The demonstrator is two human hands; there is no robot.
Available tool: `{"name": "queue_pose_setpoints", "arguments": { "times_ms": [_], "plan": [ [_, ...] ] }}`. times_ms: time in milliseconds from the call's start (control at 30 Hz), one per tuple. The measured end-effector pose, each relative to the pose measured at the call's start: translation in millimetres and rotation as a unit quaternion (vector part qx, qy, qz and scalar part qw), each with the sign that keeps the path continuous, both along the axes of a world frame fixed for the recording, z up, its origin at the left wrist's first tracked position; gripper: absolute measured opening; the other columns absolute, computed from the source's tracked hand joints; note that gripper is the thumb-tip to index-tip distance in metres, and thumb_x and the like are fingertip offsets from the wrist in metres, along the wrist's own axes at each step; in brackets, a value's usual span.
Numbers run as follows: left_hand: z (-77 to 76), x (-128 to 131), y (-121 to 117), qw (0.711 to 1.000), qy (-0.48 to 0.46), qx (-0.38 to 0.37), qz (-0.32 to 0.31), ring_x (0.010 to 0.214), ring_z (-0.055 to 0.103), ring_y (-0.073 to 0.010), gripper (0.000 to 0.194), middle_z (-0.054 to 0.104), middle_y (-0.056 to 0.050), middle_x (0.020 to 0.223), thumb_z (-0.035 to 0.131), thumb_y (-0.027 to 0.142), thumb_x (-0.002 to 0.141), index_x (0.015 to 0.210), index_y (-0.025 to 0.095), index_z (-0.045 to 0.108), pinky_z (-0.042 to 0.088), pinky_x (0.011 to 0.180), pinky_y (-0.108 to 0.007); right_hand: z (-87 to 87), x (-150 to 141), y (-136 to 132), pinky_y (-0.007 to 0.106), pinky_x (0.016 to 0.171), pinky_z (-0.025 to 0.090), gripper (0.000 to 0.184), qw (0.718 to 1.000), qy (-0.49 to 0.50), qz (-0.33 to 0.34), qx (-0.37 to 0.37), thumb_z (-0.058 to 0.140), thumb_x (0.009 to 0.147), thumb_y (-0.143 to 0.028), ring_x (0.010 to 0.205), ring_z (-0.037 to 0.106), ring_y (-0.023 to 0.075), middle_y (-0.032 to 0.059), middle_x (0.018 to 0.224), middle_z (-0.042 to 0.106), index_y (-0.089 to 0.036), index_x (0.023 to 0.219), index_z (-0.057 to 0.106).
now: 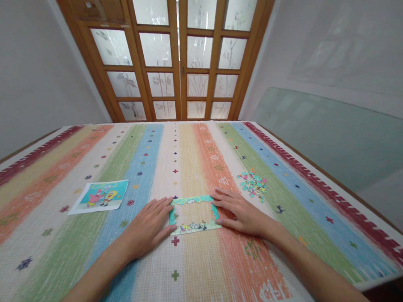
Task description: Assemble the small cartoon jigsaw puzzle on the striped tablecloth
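A rectangular border of joined jigsaw puzzle pieces (193, 227) lies flat on the striped cloth, with bare cloth showing through its middle. My left hand (154, 223) rests at the border's left side, fingers stretched out and tips touching its edge. At the opposite side, my right hand (238, 210) lies with fingers spread, fingertips against the right edge. Neither hand grips anything. Right of my right hand sits a loose pile of small puzzle pieces (253, 184). A printed cartoon picture (103, 196) with a pink and a yellow figure lies to the left.
The striped tablecloth (196, 271) covers a large table or bed-like surface. Beyond its far edge stand wooden doors (181, 69) with glass panes. A pale green rounded panel (341, 136) is against the right wall.
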State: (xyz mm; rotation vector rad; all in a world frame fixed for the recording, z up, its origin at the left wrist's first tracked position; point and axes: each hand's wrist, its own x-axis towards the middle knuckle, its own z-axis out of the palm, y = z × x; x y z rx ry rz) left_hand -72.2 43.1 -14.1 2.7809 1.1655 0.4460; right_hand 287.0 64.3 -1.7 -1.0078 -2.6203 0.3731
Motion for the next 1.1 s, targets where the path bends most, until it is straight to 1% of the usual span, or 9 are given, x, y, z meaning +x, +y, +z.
{"name": "queue_pose_setpoints", "arguments": {
  "times_ms": [300, 467, 600, 700, 767, 900, 1000, 1067, 1100],
  "plan": [
    [-1.4, -1, 1, 1.000, -0.015, 0.022, 0.001, 0.136, 0.052, -0.0306, 0.039, 0.057, -0.012, 0.147, 0.048, 0.043, 0.105, 0.135, 0.021, 0.056, 0.046, 0.112, -0.054, 6.2, -6, -1, 0.056, 0.115, 0.041, 0.036, 1.000, 0.017, 0.014, 0.012, 0.062, 0.098, -0.039, 0.143, 0.046, 0.0305, 0.0108, 0.138, 0.065, -0.024, 0.130, 0.068],
    [-2.3, -3, 2, 0.999, -0.012, 0.030, 0.000, 0.134, 0.054, -0.0300, 0.040, 0.057, -0.011, 0.147, 0.046, 0.044, 0.105, 0.136, 0.021, 0.056, 0.047, 0.111, -0.052, 1.2, -5, 0, 0.052, 0.111, 0.047, 0.038, 0.999, 0.028, 0.014, 0.013, 0.061, 0.098, -0.042, 0.135, 0.056, 0.0280, 0.0125, 0.138, 0.065, -0.021, 0.130, 0.067],
    [-1.6, -4, 3, 1.000, -0.012, 0.026, -0.004, 0.134, 0.054, -0.0300, 0.040, 0.057, -0.011, 0.147, 0.046, 0.044, 0.106, 0.136, 0.020, 0.056, 0.047, 0.111, -0.051, -3.3, -2, 0, 0.050, 0.110, 0.049, 0.039, 0.999, 0.041, 0.012, 0.008, 0.060, 0.099, -0.039, 0.132, 0.059, 0.0252, 0.0105, 0.141, 0.063, -0.024, 0.135, 0.063],
    [-0.5, -3, 4, 1.000, -0.007, 0.030, -0.003, 0.134, 0.053, -0.0296, 0.039, 0.057, -0.012, 0.147, 0.046, 0.044, 0.106, 0.134, 0.020, 0.056, 0.046, 0.111, -0.051, -0.6, 2, 2, 0.046, 0.108, 0.051, 0.040, 0.999, 0.037, 0.006, -0.005, 0.053, 0.102, -0.034, 0.129, 0.061, 0.0229, 0.0089, 0.148, 0.057, -0.025, 0.141, 0.058],
    [0.2, -3, 4, 0.999, -0.001, 0.031, -0.007, 0.134, 0.053, -0.0294, 0.039, 0.057, -0.012, 0.146, 0.045, 0.044, 0.106, 0.134, 0.019, 0.056, 0.046, 0.111, -0.051, 3.3, 5, 4, 0.044, 0.107, 0.052, 0.040, 0.999, 0.032, -0.001, -0.014, 0.049, 0.103, -0.032, 0.128, 0.061, 0.0221, 0.0083, 0.147, 0.058, -0.025, 0.142, 0.057],
    [-0.8, -3, 4, 0.999, -0.002, 0.030, -0.012, 0.135, 0.053, -0.0291, 0.039, 0.058, -0.013, 0.146, 0.044, 0.043, 0.107, 0.134, 0.018, 0.056, 0.046, 0.111, -0.051, 13.9, 6, 13, 0.041, 0.103, 0.053, 0.036, 1.000, 0.005, 0.001, -0.025, 0.050, 0.101, -0.029, 0.123, 0.065, 0.0227, 0.0086, 0.137, 0.067, -0.022, 0.133, 0.065],
    [-3.6, -3, 5, 0.999, -0.006, 0.038, -0.013, 0.135, 0.053, -0.0288, 0.040, 0.058, -0.012, 0.146, 0.044, 0.043, 0.106, 0.134, 0.018, 0.056, 0.046, 0.111, -0.049, 26.2, 7, 23, 0.033, 0.088, 0.055, 0.028, 0.999, -0.034, 0.003, -0.031, 0.051, 0.099, -0.027, 0.102, 0.073, 0.0217, 0.0075, 0.116, 0.077, -0.022, 0.111, 0.076],
    [-5.1, -3, 6, 0.999, -0.008, 0.045, -0.014, 0.134, 0.054, -0.0287, 0.040, 0.058, -0.012, 0.146, 0.044, 0.044, 0.107, 0.134, 0.018, 0.057, 0.045, 0.112, -0.048, 36.1, 14, 33, 0.028, 0.075, 0.052, 0.029, 0.997, -0.062, -0.043, -0.022, 0.050, 0.097, -0.026, 0.081, 0.073, 0.0194, 0.0067, 0.091, 0.080, -0.021, 0.092, 0.078],
    [-5.5, -3, 6, 0.999, -0.008, 0.047, -0.014, 0.134, 0.054, -0.0287, 0.040, 0.058, -0.012, 0.146, 0.044, 0.044, 0.107, 0.134, 0.018, 0.057, 0.045, 0.112, -0.048, 40.8, 20, 40, 0.027, 0.070, 0.049, 0.030, 0.994, -0.073, -0.086, -0.004, 0.051, 0.096, -0.026, 0.074, 0.072, 0.0185, 0.0067, 0.083, 0.079, -0.020, 0.086, 0.078]
  ]
}}
